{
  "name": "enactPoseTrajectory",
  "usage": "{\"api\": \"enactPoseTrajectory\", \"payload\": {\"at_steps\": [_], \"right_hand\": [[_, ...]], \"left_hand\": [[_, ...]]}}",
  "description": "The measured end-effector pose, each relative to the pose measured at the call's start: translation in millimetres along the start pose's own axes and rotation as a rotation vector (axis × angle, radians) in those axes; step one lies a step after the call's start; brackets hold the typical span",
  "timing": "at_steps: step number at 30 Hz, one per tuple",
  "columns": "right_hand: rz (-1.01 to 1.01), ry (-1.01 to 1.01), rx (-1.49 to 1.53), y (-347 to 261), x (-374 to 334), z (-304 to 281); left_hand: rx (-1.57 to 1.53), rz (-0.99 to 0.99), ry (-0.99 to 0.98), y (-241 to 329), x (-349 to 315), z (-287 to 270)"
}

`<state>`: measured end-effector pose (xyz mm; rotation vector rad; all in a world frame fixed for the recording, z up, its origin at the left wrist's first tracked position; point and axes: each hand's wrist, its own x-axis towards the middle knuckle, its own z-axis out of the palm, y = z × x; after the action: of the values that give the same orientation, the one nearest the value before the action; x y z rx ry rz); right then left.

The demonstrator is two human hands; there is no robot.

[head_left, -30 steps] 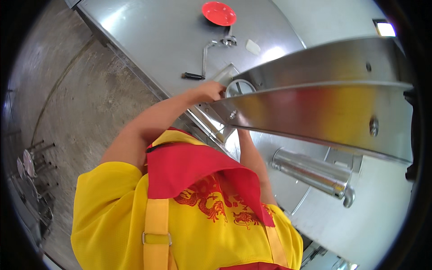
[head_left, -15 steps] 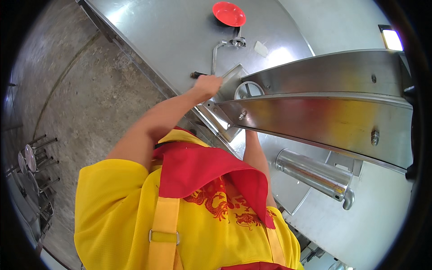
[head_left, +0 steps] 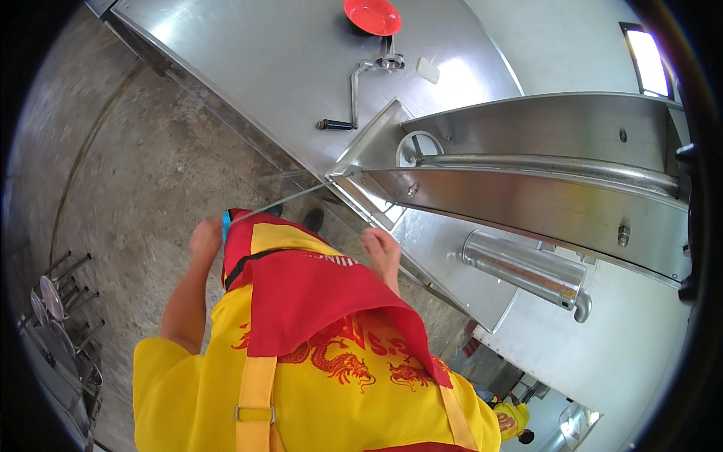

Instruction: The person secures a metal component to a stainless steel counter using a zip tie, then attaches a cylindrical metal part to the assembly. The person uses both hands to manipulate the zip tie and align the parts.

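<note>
My left hand (head_left: 205, 239) is closed, out over the floor side of the red apron (head_left: 316, 294). A thin greyish rod or cord (head_left: 301, 193) with a light-blue end runs from that hand to the corner of the steel machine's base (head_left: 343, 169); which of the two it is, I cannot tell. Beside the base's near edge, my right hand (head_left: 382, 248) has its fingers curled in, and their inside is hidden. The machine lies on its side: a long channel frame (head_left: 527, 120), a metal shaft (head_left: 557, 162) and a round plate (head_left: 418, 148).
A steel cylinder with an elbow spout (head_left: 523, 269) lies on the steel table (head_left: 263, 83). Farther back are a crank with a black grip (head_left: 337, 124), a red bowl (head_left: 373, 15) and a whitish piece (head_left: 428, 70). Stools (head_left: 53, 297) stand left; another person (head_left: 510, 420) is lower right.
My left hand has drawn back from the base toward the lower left, and the thin line now shows. My right hand has come out from behind the frame to the table edge.
</note>
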<state>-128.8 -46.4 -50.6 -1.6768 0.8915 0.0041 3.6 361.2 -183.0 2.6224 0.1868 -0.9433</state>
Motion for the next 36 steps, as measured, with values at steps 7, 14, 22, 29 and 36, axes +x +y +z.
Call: {"api": "enactPoseTrajectory", "payload": {"at_steps": [7,14,22,29,36], "right_hand": [[0.474,-0.246,0.878,-37,52,101],[0.394,-0.148,1.105,-13,34,117],[0.351,0.037,0.949,5,5,102],[0.305,0.021,1.003,43,-61,88],[0.289,-0.015,0.987,67,-133,77]], "left_hand": [[-0.062,-0.649,-0.138,-270,-92,69],[0.141,-0.862,-0.220,-492,-209,35],[0.227,-0.988,0.069,-506,-235,-100],[0.144,-0.015,-0.022,-195,-18,-25],[-1.343,0.256,-0.697,263,-85,61]]}}
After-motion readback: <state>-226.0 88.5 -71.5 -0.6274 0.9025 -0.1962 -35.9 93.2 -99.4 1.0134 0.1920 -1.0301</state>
